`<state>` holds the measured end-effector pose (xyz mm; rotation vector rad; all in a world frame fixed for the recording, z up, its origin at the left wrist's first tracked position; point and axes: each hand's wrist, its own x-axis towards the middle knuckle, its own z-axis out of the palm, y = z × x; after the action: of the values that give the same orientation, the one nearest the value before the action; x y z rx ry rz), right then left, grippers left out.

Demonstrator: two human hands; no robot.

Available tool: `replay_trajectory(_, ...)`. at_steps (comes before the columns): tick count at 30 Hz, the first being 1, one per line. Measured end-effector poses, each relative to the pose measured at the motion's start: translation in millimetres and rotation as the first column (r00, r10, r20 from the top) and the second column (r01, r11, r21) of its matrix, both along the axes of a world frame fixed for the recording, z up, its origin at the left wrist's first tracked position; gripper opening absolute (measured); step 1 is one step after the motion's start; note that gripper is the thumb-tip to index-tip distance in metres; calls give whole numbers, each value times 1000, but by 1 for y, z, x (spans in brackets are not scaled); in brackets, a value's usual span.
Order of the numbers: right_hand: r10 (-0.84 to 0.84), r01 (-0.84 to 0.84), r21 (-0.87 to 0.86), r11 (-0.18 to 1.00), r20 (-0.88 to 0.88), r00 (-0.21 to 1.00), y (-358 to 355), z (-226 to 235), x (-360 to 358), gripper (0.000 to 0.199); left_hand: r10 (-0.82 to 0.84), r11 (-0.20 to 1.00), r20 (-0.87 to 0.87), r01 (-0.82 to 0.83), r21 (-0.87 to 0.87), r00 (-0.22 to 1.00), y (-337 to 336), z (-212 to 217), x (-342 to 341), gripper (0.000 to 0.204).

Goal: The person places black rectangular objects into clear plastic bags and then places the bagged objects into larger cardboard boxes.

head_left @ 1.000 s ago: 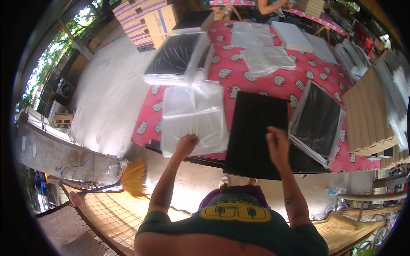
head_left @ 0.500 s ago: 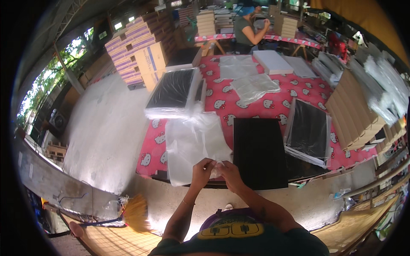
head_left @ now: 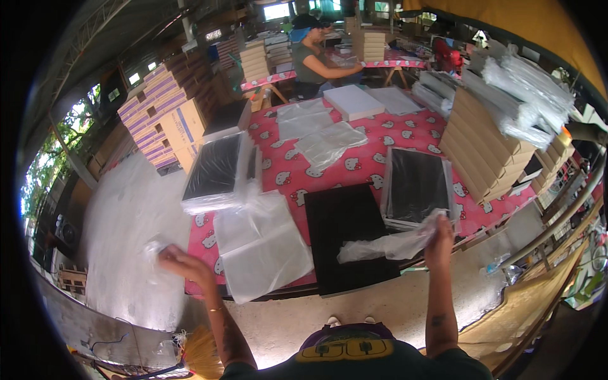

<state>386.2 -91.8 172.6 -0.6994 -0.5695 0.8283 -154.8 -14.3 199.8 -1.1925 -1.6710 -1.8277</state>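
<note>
My right hand (head_left: 440,239) grips one end of a crumpled strip of clear plastic (head_left: 389,246), which trails left across a flat black sheet (head_left: 342,221). Out past the table's left edge, my left hand (head_left: 179,261) is closed on a smaller wisp of clear plastic (head_left: 154,247), smeared by motion. Between my arms, flat clear plastic sheets (head_left: 263,253) lie at the table's front, left of the black sheet. Beyond my right hand rests a plastic-wrapped black panel stack (head_left: 417,180). Another wrapped black stack (head_left: 218,166) sits beyond the clear sheets.
The table has a pink patterned cover (head_left: 278,171). More clear sheets (head_left: 332,142) and a white box (head_left: 351,101) lie farther back. Cartons (head_left: 180,130) are piled at left, folded cardboard (head_left: 484,149) at right. A person (head_left: 310,60) is at a far table. A broom (head_left: 201,354) is low left.
My hands were together over the front edge, pinching plastic. Now they are wide apart, each with a piece of plastic. The head view has shifted, and the far person's arms are lower.
</note>
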Motion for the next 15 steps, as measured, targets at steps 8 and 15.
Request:
replay_trajectory(8,483,-435,-225,872,246,841,-17,-23,-87,22,-770,478,-22,553,-682,638,-36,-49,197,23)
replay_trajectory(15,558,-537,-218,815,41,829,-35,-20,-94,16,-753,285,480,881,-378,449,-84,-50,284,20)
